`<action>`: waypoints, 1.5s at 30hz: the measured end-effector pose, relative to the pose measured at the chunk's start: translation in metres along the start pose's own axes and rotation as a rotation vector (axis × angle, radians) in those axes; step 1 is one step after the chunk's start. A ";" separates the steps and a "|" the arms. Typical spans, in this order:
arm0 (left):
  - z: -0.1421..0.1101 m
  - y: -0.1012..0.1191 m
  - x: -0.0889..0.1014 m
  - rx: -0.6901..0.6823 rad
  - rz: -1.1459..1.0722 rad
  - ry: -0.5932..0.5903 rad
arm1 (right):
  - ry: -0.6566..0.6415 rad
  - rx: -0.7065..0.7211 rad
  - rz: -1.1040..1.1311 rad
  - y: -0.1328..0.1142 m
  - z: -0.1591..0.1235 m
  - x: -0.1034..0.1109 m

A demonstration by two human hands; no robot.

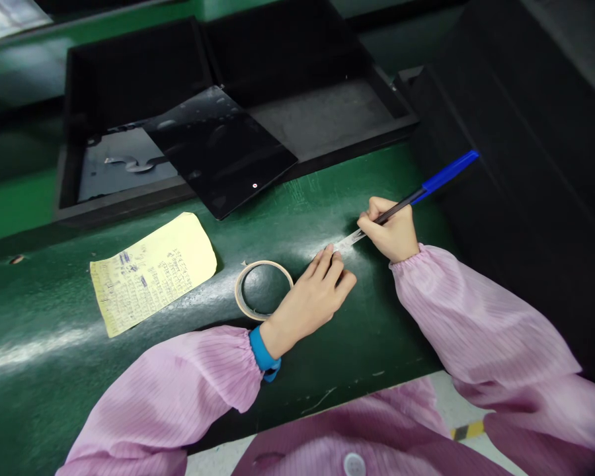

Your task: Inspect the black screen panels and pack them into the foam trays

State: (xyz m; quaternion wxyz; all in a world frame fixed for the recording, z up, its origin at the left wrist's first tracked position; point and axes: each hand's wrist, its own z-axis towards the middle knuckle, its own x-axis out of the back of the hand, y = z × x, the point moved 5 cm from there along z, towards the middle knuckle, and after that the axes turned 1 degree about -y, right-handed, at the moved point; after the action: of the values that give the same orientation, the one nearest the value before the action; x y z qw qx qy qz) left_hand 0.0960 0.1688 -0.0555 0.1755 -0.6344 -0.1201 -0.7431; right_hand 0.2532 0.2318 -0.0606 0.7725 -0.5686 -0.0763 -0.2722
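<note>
A black pen with a blue cap (449,173) on its back end is held between the thumb and fingers of my right hand (391,231). Its tip points down at a short, pale strip of tape (348,242) on the green table. My left hand (315,294) lies palm down, fingers stretched out and slightly apart, the fingertips at the strip's left end. Beside that wrist is a roll of tape (238,294), lying flat and partly covered by the hand. What is written on the strip is too small to read.
A yellow sheet with handwriting (153,274) lies at left. Behind, a black flat panel (223,152) rests slanted across the rim of black trays (357,139); a grey panel with a ribbon cable (129,158) is in the left tray. A dark surface (520,198) borders the right side.
</note>
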 end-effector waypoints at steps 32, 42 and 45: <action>-0.001 0.001 -0.001 0.003 -0.009 0.003 | -0.002 0.014 0.024 0.006 0.001 0.005; 0.001 0.000 -0.001 0.005 -0.016 -0.002 | -0.031 -0.050 -0.052 0.002 -0.001 0.019; 0.000 0.000 -0.001 0.009 -0.010 -0.002 | -0.134 0.089 -0.168 -0.003 -0.009 0.021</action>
State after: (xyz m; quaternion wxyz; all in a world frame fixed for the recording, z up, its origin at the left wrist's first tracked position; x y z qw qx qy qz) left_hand 0.0964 0.1694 -0.0567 0.1747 -0.6337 -0.1269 -0.7428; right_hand 0.2678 0.2158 -0.0521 0.7644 -0.5424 -0.1874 -0.2937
